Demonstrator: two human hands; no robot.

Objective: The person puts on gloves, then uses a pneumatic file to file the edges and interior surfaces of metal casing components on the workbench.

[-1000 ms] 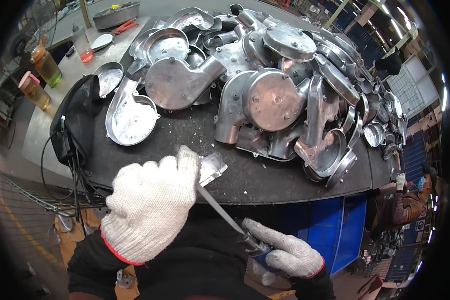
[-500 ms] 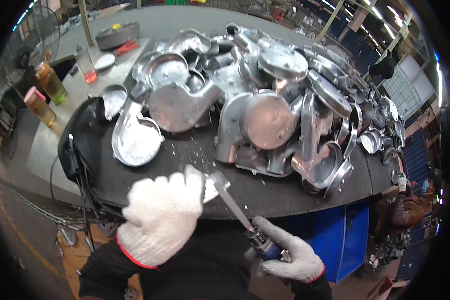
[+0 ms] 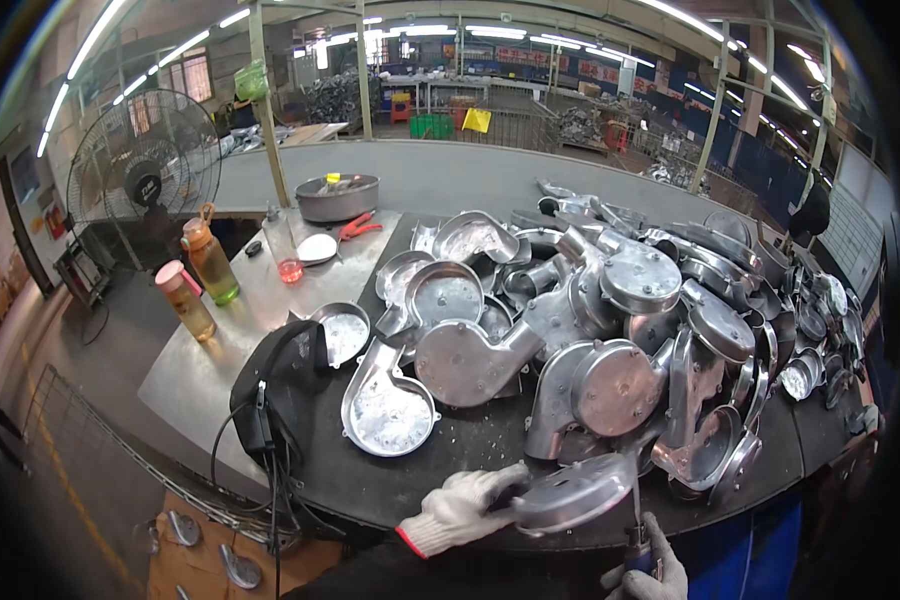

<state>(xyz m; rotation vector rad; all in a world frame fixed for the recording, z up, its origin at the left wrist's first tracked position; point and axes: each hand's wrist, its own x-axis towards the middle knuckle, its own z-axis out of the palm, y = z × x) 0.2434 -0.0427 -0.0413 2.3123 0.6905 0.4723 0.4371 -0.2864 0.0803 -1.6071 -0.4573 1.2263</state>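
Note:
My left hand (image 3: 465,510), in a white knit glove with a red cuff, grips the left end of a silver metal blower housing (image 3: 575,497). Its rounded side faces up, just above the table's front edge. My right hand (image 3: 660,570), also gloved, is wrapped round a dark blue hand-held power tool (image 3: 640,556). From the tool a narrow flat bar (image 3: 636,492) points up beside the housing's right rim; whether they touch I cannot tell. Left of the pile, another housing (image 3: 390,410) lies with its hollow side up, holding bright shavings.
Metal housings (image 3: 620,385) are heaped across the black tabletop (image 3: 470,480). A black bag (image 3: 270,390) with cables stands at the left. Beyond it are bottles (image 3: 210,262), red pliers (image 3: 358,228) and a round grey basin (image 3: 338,200). A blue bin (image 3: 760,555) sits below the right edge.
The view has tilted up, showing more of the workshop. My left hand now holds the housing with its broad side showing; earlier only a small bright part showed. The tool's bar has turned more upright.

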